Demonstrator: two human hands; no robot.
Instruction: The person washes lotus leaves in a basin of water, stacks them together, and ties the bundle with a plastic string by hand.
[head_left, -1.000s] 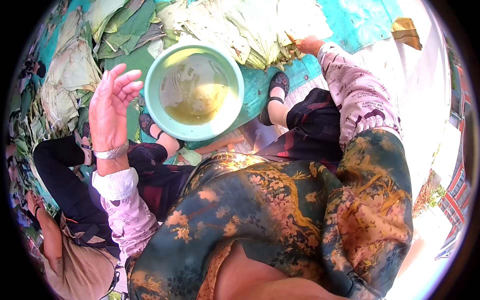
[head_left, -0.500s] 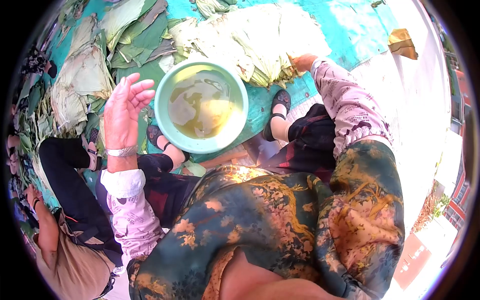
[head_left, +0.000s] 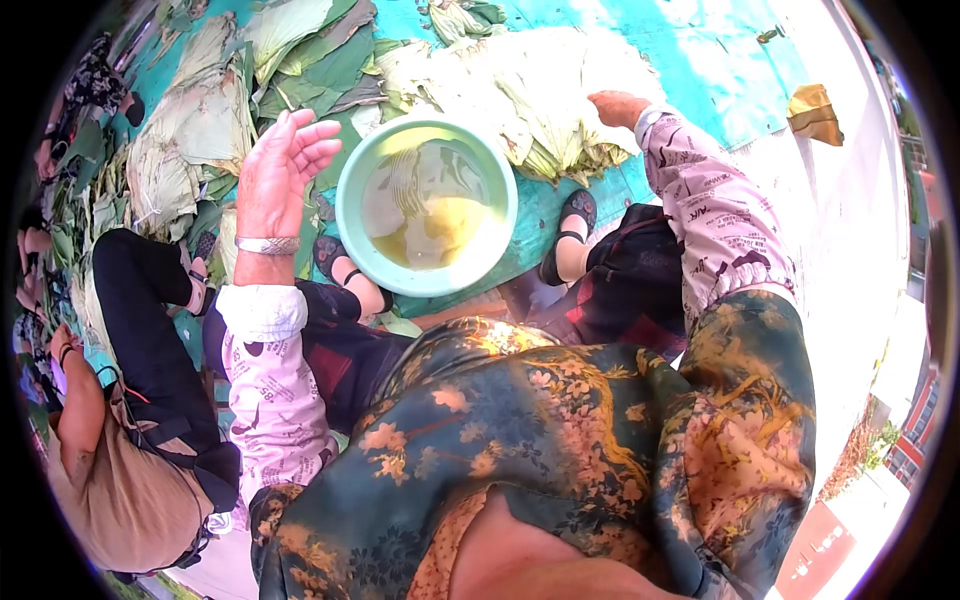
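Observation:
My left hand (head_left: pixel 290 165) is raised beside the light green basin (head_left: pixel 350 215), palm turned inward, fingers apart and a little bent. Nothing is in it, and a silver bracelet circles its wrist. Shallow yellowish water (head_left: pixel 430 215) with ripples lies in the basin. My right hand (head_left: pixel 620 108) is at the right end of a flat stack of large pale dried leaves (head_left: pixel 540 90), fingers stretched toward the stack. Whether its fingertips touch the leaves I cannot tell.
More leaves, green (head_left: pixel 320 70) and pale (head_left: pixel 205 115), are heaped at the left on a turquoise sheet (head_left: pixel 690 50). A brown scrap (head_left: pixel 815 113) lies at the right. Another person (head_left: pixel 135 480) sits close at my left. My shoes flank the basin.
My right hand has moved up from the lower edge of the pale stack. My left hand stays raised and open. The whole view has shifted slightly, and the water now shows ripples.

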